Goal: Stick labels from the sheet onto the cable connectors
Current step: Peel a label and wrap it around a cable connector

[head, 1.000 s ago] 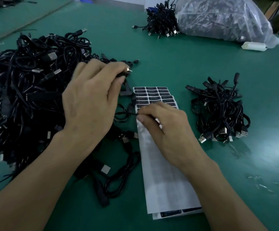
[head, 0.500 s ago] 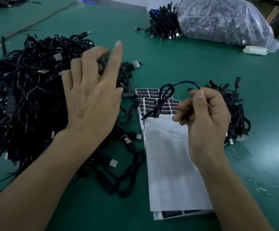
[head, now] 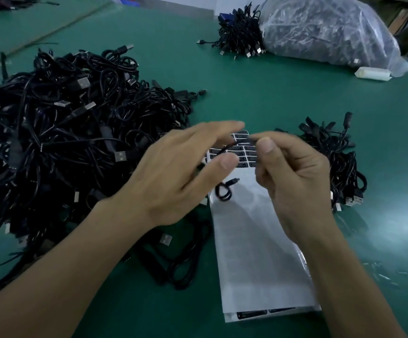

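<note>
A white label sheet [head: 254,240] lies lengthwise on the green table, with rows of black labels [head: 246,152] at its far end. My right hand [head: 293,172] hovers over that end, its thumb and curled fingers pinching a thin black cable [head: 225,148]. The cable's small loop and connector [head: 225,191] dangle above the sheet's bare part. My left hand [head: 181,172] is just left of it, blurred, fingers stretched out and thumb apart. The cable runs between its thumb and index finger without being gripped.
A big tangled pile of black USB cables [head: 64,132] fills the left side. A smaller heap of cables [head: 332,162] lies right of the sheet. Farther back are a cable bunch [head: 242,37], a clear plastic bag [head: 324,32] and a white tube [head: 372,73].
My left hand has dropped from above the big pile and swung right toward the cable. My right hand has shifted a little with the cable, whose loop now hangs lower.
</note>
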